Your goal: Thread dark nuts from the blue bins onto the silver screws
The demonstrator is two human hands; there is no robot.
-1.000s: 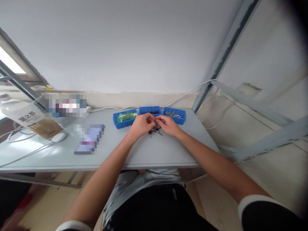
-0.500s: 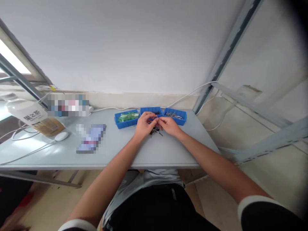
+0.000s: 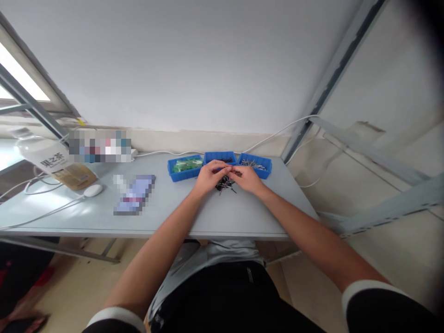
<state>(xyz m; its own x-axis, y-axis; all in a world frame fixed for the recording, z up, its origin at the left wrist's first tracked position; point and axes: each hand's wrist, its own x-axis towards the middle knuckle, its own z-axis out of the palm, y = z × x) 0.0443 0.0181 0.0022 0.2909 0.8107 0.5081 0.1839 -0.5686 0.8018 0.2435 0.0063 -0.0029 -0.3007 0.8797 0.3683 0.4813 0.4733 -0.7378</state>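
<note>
My left hand (image 3: 211, 178) and my right hand (image 3: 248, 179) meet fingertip to fingertip over a small pile of black and silver thin metal parts (image 3: 225, 185), possibly screws, on the table. Both hands have thumb and fingers drawn together; whatever is pinched between them is too small and covered to name. Just behind my hands stand three blue bins. Green pieces, which look like small plastic packets, fill the left bin (image 3: 171, 176). Dark small parts lie in the middle bin (image 3: 219, 155), partly covered by my left hand. Silver pin-like parts lie in the right bin (image 3: 266, 174).
The grey table (image 3: 173, 212) runs up to the wall. On its left are a blurred phone-shaped object (image 3: 137, 192), a white mouse-like object (image 3: 93, 190), a bottle with amber liquid (image 3: 74, 173) and cables. A metal frame post (image 3: 300, 132) rises at right. Someone's foot (image 3: 33, 323) shows lower left.
The view has shifted slightly, so everything sits a little higher and further right. My hands stay together over the pile, with the fingers slightly rearranged and more of the pile showing.
</note>
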